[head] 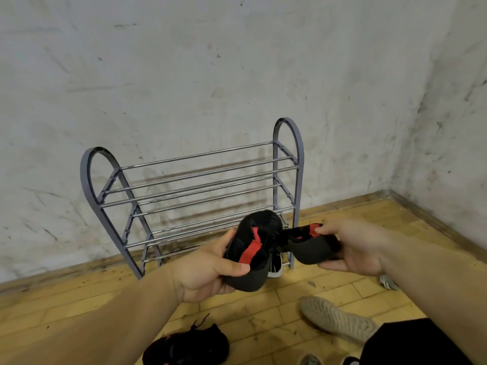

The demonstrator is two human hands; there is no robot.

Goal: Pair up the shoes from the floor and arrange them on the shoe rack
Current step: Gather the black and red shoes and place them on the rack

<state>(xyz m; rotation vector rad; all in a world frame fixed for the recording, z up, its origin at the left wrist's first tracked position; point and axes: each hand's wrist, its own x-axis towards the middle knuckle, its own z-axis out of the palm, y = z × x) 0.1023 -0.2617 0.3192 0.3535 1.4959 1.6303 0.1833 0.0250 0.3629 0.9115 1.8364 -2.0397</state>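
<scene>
1 head view, tilted forward-down, close above left hand (205, 275) and right hand (353, 248); shoe rack (84, 177) beyond the grip.

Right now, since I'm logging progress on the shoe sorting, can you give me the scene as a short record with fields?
left hand: grips a black-and-red shoe
right hand: holds the matching shoe, thumb on top
shoe rack: stands against the wall, behind both hands
floor: beige shoe lying sole up; black shoe near the bottom edge
task state: pair in hand, not yet on the rack
</scene>
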